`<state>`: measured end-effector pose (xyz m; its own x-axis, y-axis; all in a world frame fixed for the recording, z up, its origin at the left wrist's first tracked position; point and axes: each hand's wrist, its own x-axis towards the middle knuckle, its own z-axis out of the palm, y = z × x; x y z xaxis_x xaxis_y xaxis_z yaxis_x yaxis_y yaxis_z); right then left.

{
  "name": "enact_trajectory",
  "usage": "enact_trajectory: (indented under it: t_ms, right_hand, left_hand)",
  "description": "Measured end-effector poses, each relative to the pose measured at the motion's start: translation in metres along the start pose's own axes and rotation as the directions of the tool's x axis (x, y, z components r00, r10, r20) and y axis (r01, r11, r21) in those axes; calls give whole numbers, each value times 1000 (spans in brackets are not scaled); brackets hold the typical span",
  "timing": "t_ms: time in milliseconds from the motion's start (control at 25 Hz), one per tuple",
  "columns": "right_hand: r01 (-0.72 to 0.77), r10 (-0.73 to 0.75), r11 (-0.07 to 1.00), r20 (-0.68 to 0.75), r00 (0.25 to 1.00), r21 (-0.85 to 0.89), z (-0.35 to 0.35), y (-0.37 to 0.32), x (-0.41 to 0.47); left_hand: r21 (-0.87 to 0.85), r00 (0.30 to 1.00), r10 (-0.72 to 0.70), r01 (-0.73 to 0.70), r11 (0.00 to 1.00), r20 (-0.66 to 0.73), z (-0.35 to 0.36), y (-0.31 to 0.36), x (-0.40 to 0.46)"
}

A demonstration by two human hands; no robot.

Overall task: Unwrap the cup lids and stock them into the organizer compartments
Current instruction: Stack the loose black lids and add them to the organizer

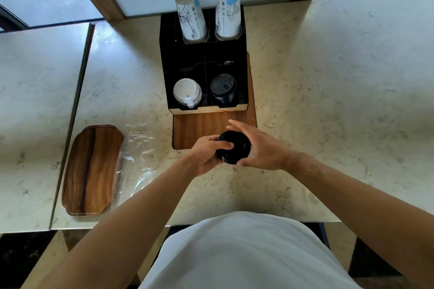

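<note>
Black lids (233, 147), a bare stack, sit gripped from the side by the left hand (206, 153) with the right hand (259, 145) cupped round them (wrap (138, 162) lies well left), so stocking seems underway: next, carry them ahead into the organizer (204, 63), onto its black stack (223, 88).

We see a round stack of black plastic cup lids (233, 147) held up just over the near edge of the wooden board, top side facing us. The tall black organizer box with square compartments (203, 63) stands behind it. In its front left compartment sits a stack of white plastic lids (187, 93), leaning a little. In the front right compartment sits another stack of black lids (223, 88). A crumpled clear plastic wrapper (138, 159) lies flat on the counter to the left, empty and open.
</note>
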<state>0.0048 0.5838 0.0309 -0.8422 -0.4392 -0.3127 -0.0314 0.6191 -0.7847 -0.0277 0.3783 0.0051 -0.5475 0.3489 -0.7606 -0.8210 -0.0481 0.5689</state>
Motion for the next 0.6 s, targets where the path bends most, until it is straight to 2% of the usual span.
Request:
enact_trajectory:
  t_ms: [160,280,400,480,600]
  right_hand:
    - [16,-16,999,5,1000,28,4,-1,-3]
    - [-25,25,996,5,1000,90,9,0,-4]
    - [-104,100,958,28,995,268,9,0,-8]
    - [-151,143,890,52,988,429,8,-1,-12]
    - [-218,260,801,5,966,557,7,-3,-13]
  left_hand:
    - [24,1000,20,-20,1000,-1,-2,0,-8]
    - [67,999,37,-39,997,35,-3,5,-14]
    - [91,997,68,-72,993,47,-1,10,-20]
    - [71,995,89,-93,993,49,0,13,-22]
    - [50,994,100,-102,994,31,1,14,-22]
